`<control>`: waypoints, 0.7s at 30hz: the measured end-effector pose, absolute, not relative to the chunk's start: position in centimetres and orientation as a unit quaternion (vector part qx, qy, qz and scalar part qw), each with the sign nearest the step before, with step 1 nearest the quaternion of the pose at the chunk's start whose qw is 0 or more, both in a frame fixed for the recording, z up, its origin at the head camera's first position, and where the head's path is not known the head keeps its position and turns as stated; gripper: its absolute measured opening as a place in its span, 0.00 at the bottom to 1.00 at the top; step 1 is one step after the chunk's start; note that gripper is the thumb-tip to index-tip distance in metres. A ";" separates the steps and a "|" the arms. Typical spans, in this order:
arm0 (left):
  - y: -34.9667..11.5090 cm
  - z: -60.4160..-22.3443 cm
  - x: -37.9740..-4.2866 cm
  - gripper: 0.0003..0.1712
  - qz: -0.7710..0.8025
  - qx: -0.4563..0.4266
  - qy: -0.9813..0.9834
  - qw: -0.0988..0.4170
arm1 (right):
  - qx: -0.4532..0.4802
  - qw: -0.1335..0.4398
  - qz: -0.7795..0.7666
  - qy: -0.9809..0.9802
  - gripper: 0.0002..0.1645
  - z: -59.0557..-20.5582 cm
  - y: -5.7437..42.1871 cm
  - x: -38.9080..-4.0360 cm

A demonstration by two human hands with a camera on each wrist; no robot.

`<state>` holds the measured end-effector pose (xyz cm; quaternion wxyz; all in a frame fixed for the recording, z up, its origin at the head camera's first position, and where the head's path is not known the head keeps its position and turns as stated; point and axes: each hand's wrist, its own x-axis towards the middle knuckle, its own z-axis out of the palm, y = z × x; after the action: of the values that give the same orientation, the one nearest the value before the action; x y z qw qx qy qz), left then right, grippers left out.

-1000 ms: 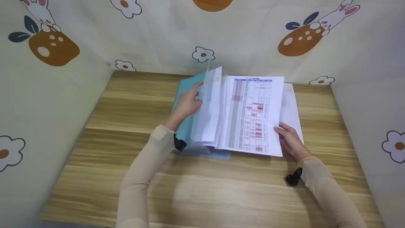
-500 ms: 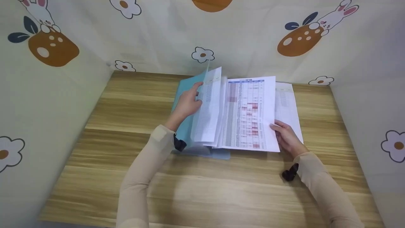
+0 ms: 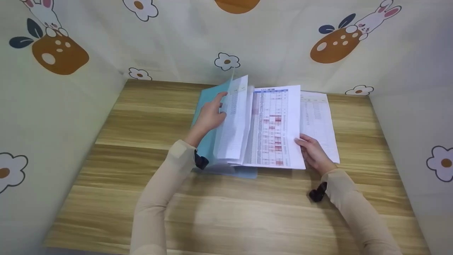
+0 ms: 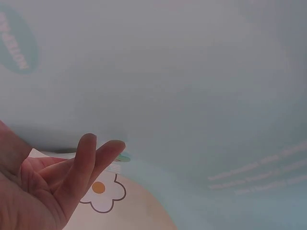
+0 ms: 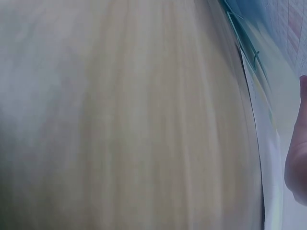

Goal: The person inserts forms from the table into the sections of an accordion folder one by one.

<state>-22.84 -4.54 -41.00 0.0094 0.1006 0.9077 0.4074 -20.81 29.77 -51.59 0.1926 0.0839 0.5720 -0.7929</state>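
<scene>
A teal folder (image 3: 207, 141) lies spread near the back of the table, full of pages. Raised inner pages (image 3: 233, 131) lean at its left side, and my left hand (image 3: 210, 115) rests against them with index finger and thumb extended. In the left wrist view, straight fingers (image 4: 84, 165) touch a pale translucent cover (image 4: 192, 96) printed "NOTEPAD". My right hand (image 3: 315, 152) pinches the right edge of a printed table sheet (image 3: 274, 131) with red-shaded cells, thumb on top. That sheet stands lifted and bowed leftward over another printed page (image 3: 318, 124). Only part of the right hand (image 5: 297, 153) shows in the right wrist view.
The wood-grain table (image 3: 247, 212) stretches in front of and beside the folder. A patterned curtain (image 3: 177, 42) closes in the back and both sides, right behind the folder's far edge. Black wrist cameras (image 3: 317, 192) hang under the cuffs.
My right hand has moved left with the printed table sheet, bending it toward the folder's middle. More of the page beneath shows. The left hand has stayed in place.
</scene>
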 end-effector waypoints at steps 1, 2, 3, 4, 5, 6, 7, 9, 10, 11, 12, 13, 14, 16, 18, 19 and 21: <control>-4.5 -41.0 -22.8 0.33 0.407 0.102 0.908 0.008 | 0.084 0.191 -0.793 0.572 0.20 -51.6 29.6 -20.8; -4.5 -41.0 -22.8 0.33 0.407 0.103 0.908 0.007 | 0.085 0.191 -0.794 0.571 0.20 -51.6 29.5 -20.8; -4.5 -41.0 -22.8 0.33 0.407 0.104 0.908 0.006 | 0.085 0.190 -0.795 0.570 0.19 -51.6 29.3 -20.8; -4.5 -41.0 -22.8 0.33 0.408 0.104 0.907 0.005 | 0.087 0.190 -0.796 0.568 0.19 -51.6 29.2 -20.7; -4.5 -41.0 -22.8 0.33 0.408 0.104 0.907 0.005 | 0.088 0.190 -0.796 0.567 0.19 -51.6 29.1 -20.7; -4.5 -41.0 -22.8 0.33 0.407 0.104 0.907 0.005 | 0.089 0.191 -0.795 0.568 0.19 -51.6 28.9 -20.7; -4.5 -41.0 -22.8 0.33 0.407 0.103 0.908 0.006 | 0.091 0.191 -0.794 0.569 0.20 -51.6 28.8 -20.7; -4.5 -41.0 -22.8 0.33 0.408 0.100 0.908 0.008 | 0.093 0.192 -0.790 0.574 0.22 -51.5 28.6 -20.8; -4.4 -40.9 -22.8 0.33 0.408 0.099 0.908 0.010 | 0.095 0.192 -0.788 0.578 0.23 -51.5 28.4 -20.8; -4.4 -40.9 -22.8 0.33 0.408 0.097 0.908 0.013 | 0.097 0.194 -0.785 0.580 0.24 -51.4 28.3 -20.9; -4.4 -40.9 -22.8 0.33 0.410 0.096 0.907 0.015 | 0.098 0.195 -0.782 0.584 0.25 -51.4 28.2 -20.9; -4.4 -40.9 -22.7 0.33 0.412 0.095 0.906 0.018 | 0.099 0.194 -0.779 0.587 0.26 -51.3 28.0 -20.9; -4.4 -40.9 -22.7 0.32 0.415 0.095 0.905 0.021 | 0.099 0.195 -0.778 0.589 0.26 -51.3 27.8 -21.0; -4.5 -40.9 -22.7 0.32 0.417 0.096 0.904 0.026 | 0.098 0.197 -0.776 0.591 0.27 -51.2 27.5 -21.0; -4.5 -40.9 -22.7 0.33 0.420 0.097 0.902 0.027 | 0.097 0.196 -0.775 0.593 0.26 -51.1 27.1 -21.1; -4.5 -40.9 -22.6 0.33 0.419 0.100 0.902 0.023 | 0.094 0.196 -0.774 0.595 0.26 -51.1 26.9 -21.1; -4.5 -40.9 -22.6 0.33 0.414 0.103 0.904 0.015 | 0.091 0.197 -0.769 0.601 0.26 -51.1 26.6 -21.2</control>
<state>-22.63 -4.50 -40.94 0.0154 0.1029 0.9043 0.4139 -21.18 26.60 -51.10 0.1973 0.0914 0.6010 -0.7691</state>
